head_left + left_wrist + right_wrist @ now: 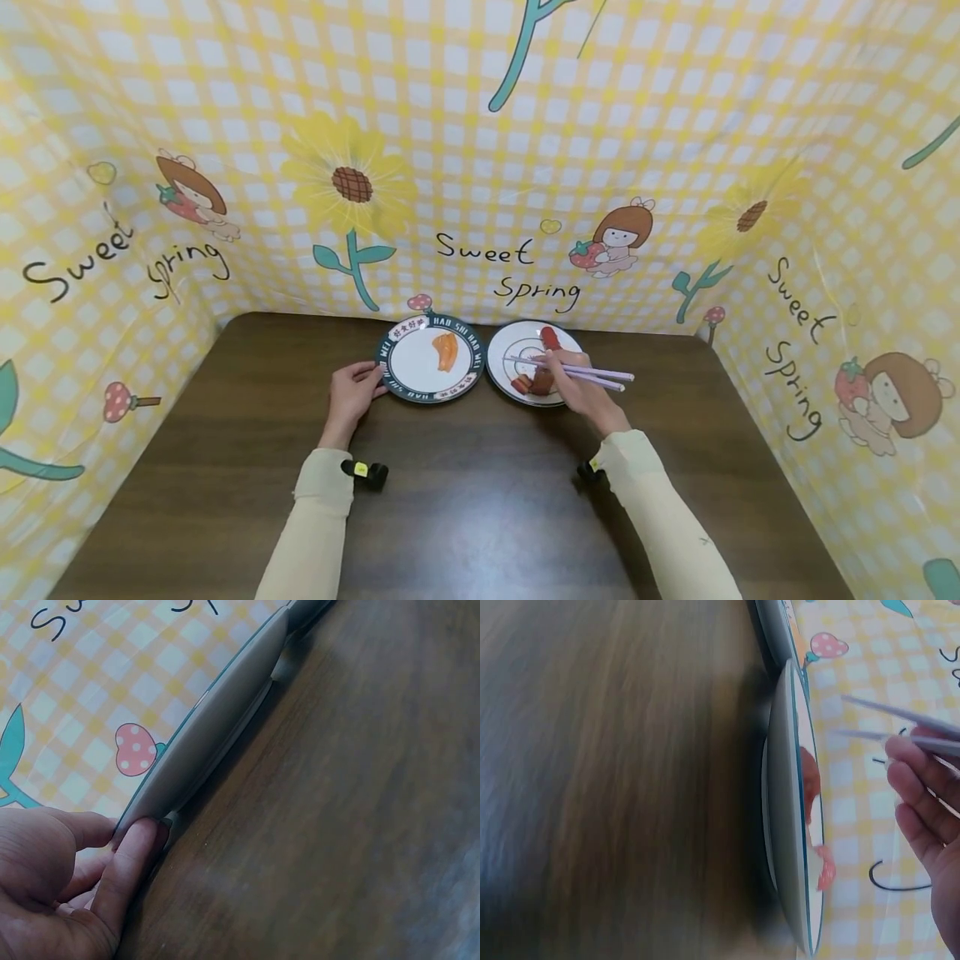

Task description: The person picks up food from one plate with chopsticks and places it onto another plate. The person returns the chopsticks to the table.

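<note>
My left hand [354, 396] pinches the near-left rim of a dark-green-edged plate [412, 358], thumb and fingers on its edge in the left wrist view. An orange, slice-like food piece [446, 352] lies on that plate. My right hand [588, 392] holds a pair of pale purple chopsticks [615, 374] over a white plate [510, 346] with a thin dark rim. The chopstick tips stand apart with nothing between them in the right wrist view. On the white plate lie a red sausage-like piece [550, 337], a brown piece [542, 382] and a small striped piece [521, 384], partly hidden by my hand.
Both plates stand side by side at the back of a dark wooden table [465, 500]. Behind and along both sides hangs a yellow checked cloth [465, 183] with printed flowers and figures. A small black camera [367, 473] is strapped to my left wrist.
</note>
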